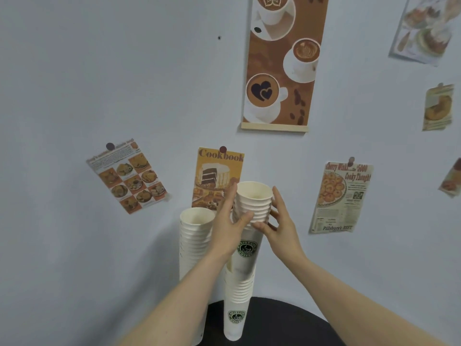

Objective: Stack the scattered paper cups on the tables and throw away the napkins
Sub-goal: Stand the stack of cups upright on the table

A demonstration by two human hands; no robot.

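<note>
Stacking step: both grips, left hand [230, 222] and right hand [277, 221], pinch upper white ribbed paper-cup bundle [253, 203], seated in lower cup stack [237, 303] on round black desk [282, 323]. Next: press straight down, keep column plumb.

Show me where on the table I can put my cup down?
The round black table is bare right of the tall cup stack both hands hold. The left is crowded: a second cup stack stands close beside it.

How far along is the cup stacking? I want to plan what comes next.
Mostly done, apparently: one tall stack stands on the dark table. In hand: the left hand and right hand grip the upper cups of a second stack. No napkins or loose cups visible here.
</note>
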